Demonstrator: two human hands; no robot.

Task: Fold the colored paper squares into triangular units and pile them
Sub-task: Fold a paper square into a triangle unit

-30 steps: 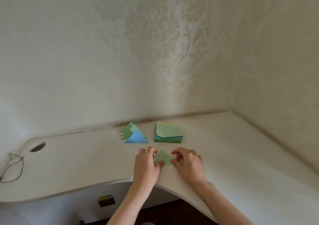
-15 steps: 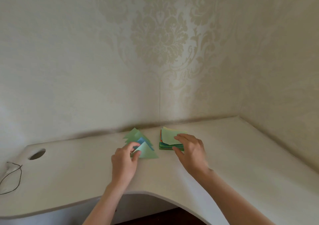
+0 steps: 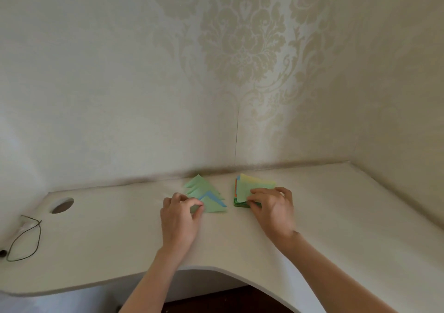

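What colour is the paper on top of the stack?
Pale yellow. The top sheet of the paper stack shows best in the head view.

Overlapped green triangles [image 3: 204,192] beside square stack [image 3: 254,190]

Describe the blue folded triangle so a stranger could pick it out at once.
Start at the white desk along the patterned wall; two paper piles sit near its back edge. Take the pile of folded triangles by the left hand. The blue triangle shows as a thin chevron second from the front, the only blue among green ones.
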